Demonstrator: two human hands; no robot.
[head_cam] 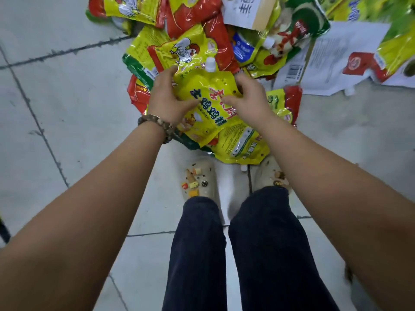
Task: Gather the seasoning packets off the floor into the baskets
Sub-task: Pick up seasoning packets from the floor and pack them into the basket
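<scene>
A yellow spouted seasoning pouch (210, 95) with a white cap and blue lettering lies on top of a heap of packets on the floor. My left hand (167, 96) grips its left edge, thumb across the front. From the other side my right hand (248, 97) holds the pouch with curled fingers. Under it lie more packets: a yellow one with a rooster picture (184, 52), a second yellow pouch (241, 147) near my feet, and red ones (292, 102). No basket is in view.
The heap of yellow, red, green and white packets (323, 55) spreads across the top and right of the grey tiled floor (56, 97). My feet in beige clogs (199, 182) stand just below the heap. Bare tiles lie to the left.
</scene>
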